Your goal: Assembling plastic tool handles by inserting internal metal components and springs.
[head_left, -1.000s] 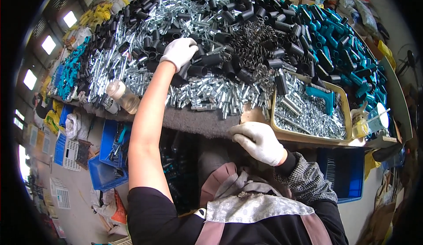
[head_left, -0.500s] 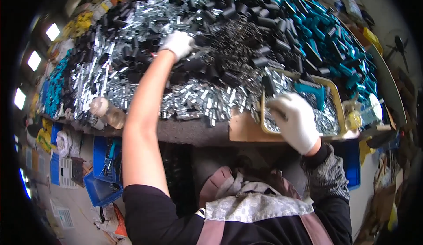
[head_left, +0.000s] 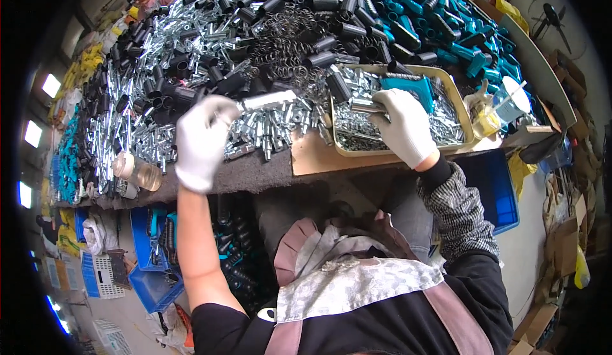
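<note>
We sit at a workbench (head_left: 268,170) in a cluttered workshop, blue crates (head_left: 153,278) on the floor at near left. Our left hand (head_left: 203,139), white-gloved, is closed round the end of a silver metal tube (head_left: 271,100) just past the bench's near edge. To the right, our right hand (head_left: 405,127) pinches another small metal part inside a tan tray (head_left: 460,107) of screws — farther off lie heaps of black sleeves (head_left: 347,29), springs (head_left: 287,49) and teal handles (head_left: 433,10).

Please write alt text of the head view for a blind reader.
A person's gloved left hand holds a metal tube over a bench piled with metal and black parts, while the right hand reaches into a tray of small metal pieces.
</note>
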A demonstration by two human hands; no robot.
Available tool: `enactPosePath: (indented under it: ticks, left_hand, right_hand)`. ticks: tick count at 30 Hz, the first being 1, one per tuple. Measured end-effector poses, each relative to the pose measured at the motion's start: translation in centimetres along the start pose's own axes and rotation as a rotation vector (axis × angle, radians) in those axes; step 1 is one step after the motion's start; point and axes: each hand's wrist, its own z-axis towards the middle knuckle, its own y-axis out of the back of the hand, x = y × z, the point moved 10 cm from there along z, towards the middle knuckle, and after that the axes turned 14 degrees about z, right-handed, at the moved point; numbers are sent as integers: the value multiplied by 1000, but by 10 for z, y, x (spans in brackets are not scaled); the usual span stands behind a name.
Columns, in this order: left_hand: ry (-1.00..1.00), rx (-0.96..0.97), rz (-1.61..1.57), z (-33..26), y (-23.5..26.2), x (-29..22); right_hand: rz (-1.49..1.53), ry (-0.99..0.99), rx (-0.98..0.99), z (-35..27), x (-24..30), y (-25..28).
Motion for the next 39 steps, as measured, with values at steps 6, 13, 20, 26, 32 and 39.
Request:
enactPosePath:
  ticks: [6, 13, 20, 26, 32, 39]
  left_hand:
    - [144, 140, -302, -78, -50, -44]
    - [158, 220, -572, -115, -84, -82]
    - [-79, 310, -589, -129, -109, -134]
    - [41, 320, -278, -135, -98, -118]
    - [177, 293, -376, -148, -106, -117]
    - [278, 201, -388, -158, -94, -102]
  right_hand:
    - [286, -3, 101, -49, 47, 4]
    - [835, -163, 305, -97, 48, -22]
    - [1150, -291, 545, -120, 67, -51]
    - [55, 20, 10, -7, -24, 40]
    - [-553, -156, 366, 27, -108, -26]
    - [-518, -103, 273, 29, -103, -4]
